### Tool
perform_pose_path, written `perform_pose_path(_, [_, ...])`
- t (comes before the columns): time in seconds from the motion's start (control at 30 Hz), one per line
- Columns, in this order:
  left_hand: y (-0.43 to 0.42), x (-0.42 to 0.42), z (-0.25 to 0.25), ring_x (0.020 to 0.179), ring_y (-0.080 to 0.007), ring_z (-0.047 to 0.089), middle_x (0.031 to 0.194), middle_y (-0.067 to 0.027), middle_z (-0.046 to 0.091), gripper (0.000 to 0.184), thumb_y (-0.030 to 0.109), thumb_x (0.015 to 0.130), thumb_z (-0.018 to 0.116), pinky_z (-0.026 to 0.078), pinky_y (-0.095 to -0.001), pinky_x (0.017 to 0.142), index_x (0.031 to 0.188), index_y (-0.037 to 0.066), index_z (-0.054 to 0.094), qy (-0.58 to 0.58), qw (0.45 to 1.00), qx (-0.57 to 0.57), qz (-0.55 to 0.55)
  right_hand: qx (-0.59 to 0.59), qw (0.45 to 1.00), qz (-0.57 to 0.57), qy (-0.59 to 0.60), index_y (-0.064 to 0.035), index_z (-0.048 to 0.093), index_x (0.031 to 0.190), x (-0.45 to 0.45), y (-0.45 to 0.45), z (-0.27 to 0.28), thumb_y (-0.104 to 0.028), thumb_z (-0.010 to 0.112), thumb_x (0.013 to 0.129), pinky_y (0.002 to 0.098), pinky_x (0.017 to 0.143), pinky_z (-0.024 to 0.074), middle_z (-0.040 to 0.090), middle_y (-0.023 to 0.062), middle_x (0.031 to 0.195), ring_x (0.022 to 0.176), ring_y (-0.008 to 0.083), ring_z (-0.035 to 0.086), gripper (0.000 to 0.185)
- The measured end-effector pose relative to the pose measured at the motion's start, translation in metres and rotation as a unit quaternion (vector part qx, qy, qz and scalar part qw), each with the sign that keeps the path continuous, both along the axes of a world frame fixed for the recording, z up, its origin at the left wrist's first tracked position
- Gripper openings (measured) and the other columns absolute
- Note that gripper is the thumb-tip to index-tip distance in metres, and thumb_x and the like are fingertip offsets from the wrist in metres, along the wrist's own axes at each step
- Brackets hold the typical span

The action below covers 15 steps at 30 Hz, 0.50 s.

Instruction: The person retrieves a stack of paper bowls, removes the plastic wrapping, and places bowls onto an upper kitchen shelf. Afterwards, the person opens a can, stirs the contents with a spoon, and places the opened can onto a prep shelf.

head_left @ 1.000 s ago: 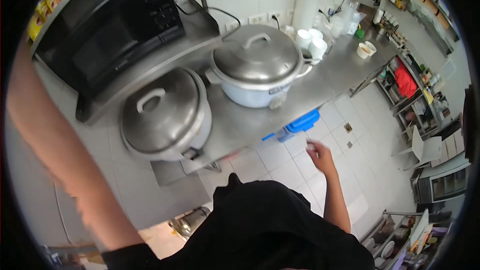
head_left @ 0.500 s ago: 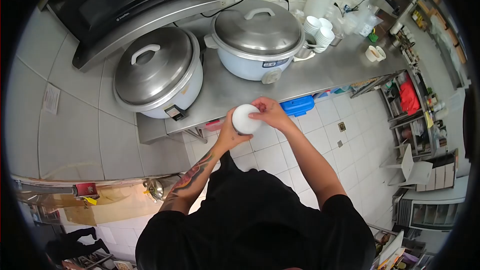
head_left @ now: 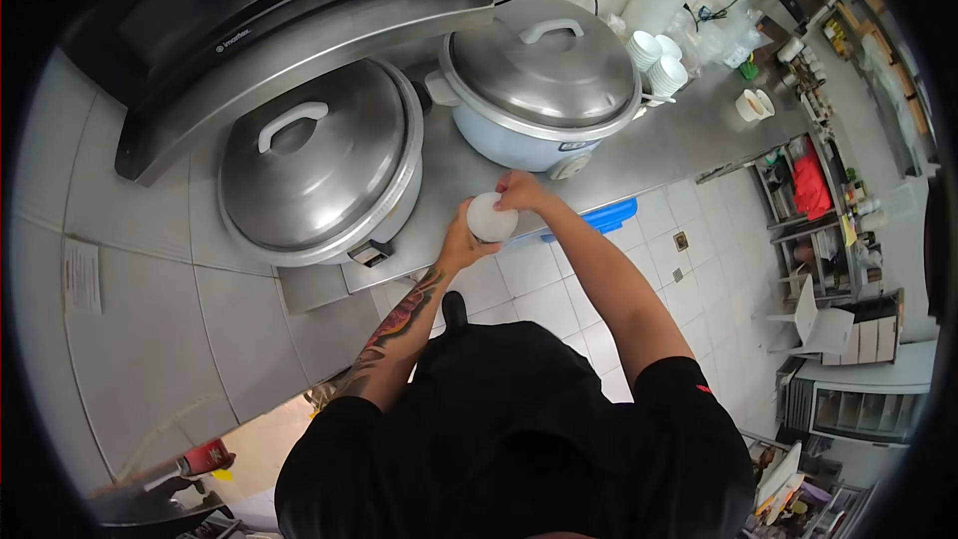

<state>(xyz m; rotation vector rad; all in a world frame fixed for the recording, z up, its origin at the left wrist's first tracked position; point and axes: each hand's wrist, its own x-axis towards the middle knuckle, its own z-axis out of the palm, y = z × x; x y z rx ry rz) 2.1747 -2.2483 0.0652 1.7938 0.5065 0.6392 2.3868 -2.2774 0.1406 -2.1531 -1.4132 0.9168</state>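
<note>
A small round container with a whitish, translucent lid (head_left: 492, 220) is held in front of my body, just off the counter's front edge. My left hand (head_left: 465, 244) is wrapped round its left side and underside. At the upper right rim, the fingers of my right hand (head_left: 521, 192) are closed on the lid's edge. What the container holds is hidden. Beyond the hands stand two big rice cookers, the left rice cooker (head_left: 317, 155) and the right rice cooker (head_left: 539, 65), both with metal lids on.
A steel counter (head_left: 639, 145) runs to the right, with stacked white cups (head_left: 664, 75) and white bowls (head_left: 753, 106) on it. A black microwave (head_left: 210, 10) sits on a raised shelf at upper left. A blue plastic bin (head_left: 609, 217) shows below the counter.
The view has shifted toward the left rice cooker and microwave. Both hands have moved slightly toward the counter with the container, and my right fingers have shifted to the lid's far rim.
</note>
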Motion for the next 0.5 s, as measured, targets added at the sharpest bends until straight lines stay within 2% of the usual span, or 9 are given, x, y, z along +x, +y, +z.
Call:
perform_pose_path(0.07, [0.005,0.001,-0.008,0.123,-0.0311,0.060,0.133,-0.0188,0.058,0.109,0.015,0.061,0.097,0.050,-0.0409,0.103,0.148,0.003,0.033,-0.015,1.000,-0.014,-0.016,-0.086,0.990,-0.048,0.098,-0.0010,0.074,0.101,0.003,-0.001,0.014,-0.016,0.088,0.068,0.0343,0.063,0.0570,0.072,0.0107,0.086,0.076,0.0208,0.070,0.039])
perform_pose_path(0.13, [0.011,0.000,-0.011,0.124,-0.0314,0.059,0.134,-0.0188,0.058,0.109,0.017,0.061,0.097,0.050,-0.0411,0.103,0.148,0.002,0.033,-0.028,0.999,-0.026,-0.030,-0.087,0.988,-0.057,0.117,-0.0003,0.073,0.101,0.010,-0.008,0.006,-0.014,0.087,0.070,0.0326,0.060,0.0563,0.072,0.0105,0.086,0.075,0.0198,0.069,0.037])
perform_pose_path(0.23, [0.021,-0.006,0.004,0.124,-0.0302,0.059,0.138,-0.0194,0.056,0.100,0.017,0.066,0.095,0.050,-0.0414,0.103,0.148,0.001,0.038,0.007,0.997,0.053,-0.052,-0.069,0.980,-0.088,0.166,0.0011,0.072,0.102,0.011,-0.014,-0.003,-0.012,0.086,0.074,0.0308,0.058,0.0553,0.071,0.0102,0.087,0.075,0.0184,0.068,0.034])
perform_pose_path(0.3, [0.023,-0.015,0.022,0.115,-0.0280,0.064,0.126,-0.0179,0.064,0.078,0.018,0.072,0.092,0.052,-0.0400,0.099,0.137,-0.001,0.053,0.047,0.984,-0.174,-0.009,-0.053,0.973,-0.111,0.195,0.0018,0.072,0.103,0.014,-0.018,-0.006,-0.010,0.086,0.075,0.0306,0.058,0.0551,0.071,0.0100,0.088,0.074,0.0179,0.067,0.033])
perform_pose_path(0.33, [0.023,-0.011,0.032,0.115,-0.0280,0.064,0.126,-0.0179,0.064,0.078,0.018,0.072,0.092,0.052,-0.0400,0.099,0.137,-0.001,0.053,0.047,0.983,-0.175,-0.007,-0.051,0.970,-0.103,0.213,0.0019,0.072,0.104,0.015,-0.018,-0.007,-0.010,0.086,0.075,0.0308,0.058,0.0552,0.071,0.0097,0.088,0.074,0.0180,0.067,0.034])
perform_pose_path(0.4, [0.032,0.003,0.048,0.101,-0.0245,0.068,0.110,-0.0144,0.070,0.058,0.017,0.076,0.088,0.054,-0.0385,0.091,0.124,-0.003,0.062,0.057,0.976,-0.206,0.038,-0.048,0.967,-0.090,0.235,0.0019,0.071,0.104,0.016,-0.015,-0.007,-0.010,0.086,0.075,0.0310,0.058,0.0553,0.071,0.0093,0.089,0.074,0.0180,0.067,0.035])
perform_pose_path(0.43, [0.038,0.014,0.048,0.090,-0.0222,0.069,0.097,-0.0119,0.072,0.053,0.016,0.073,0.089,0.055,-0.0356,0.084,0.115,-0.004,0.064,0.088,0.979,-0.179,0.045,-0.057,0.965,-0.085,0.242,0.0019,0.071,0.105,0.016,-0.013,-0.006,-0.010,0.087,0.075,0.0313,0.058,0.0551,0.071,0.0093,0.089,0.074,0.0182,0.067,0.036])
perform_pose_path(0.47, [0.045,0.021,0.048,0.090,-0.0222,0.069,0.097,-0.0119,0.072,0.053,0.016,0.073,0.089,0.055,-0.0356,0.084,0.115,-0.004,0.064,0.089,0.979,-0.178,0.049,-0.066,0.963,-0.080,0.249,0.0018,0.071,0.105,0.018,-0.011,-0.006,-0.010,0.087,0.074,0.0316,0.058,0.0550,0.070,0.0094,0.089,0.074,0.0185,0.067,0.036])
perform_pose_path(0.5, [0.054,0.027,0.049,0.090,-0.0220,0.069,0.099,-0.0126,0.072,0.053,0.016,0.072,0.090,0.055,-0.0353,0.083,0.114,-0.004,0.065,0.158,0.978,-0.133,0.025,-0.064,0.963,-0.077,0.250,0.0018,0.071,0.105,0.019,-0.007,-0.007,-0.010,0.087,0.074,0.0316,0.058,0.0550,0.070,0.0094,0.089,0.074,0.0185,0.067,0.036])
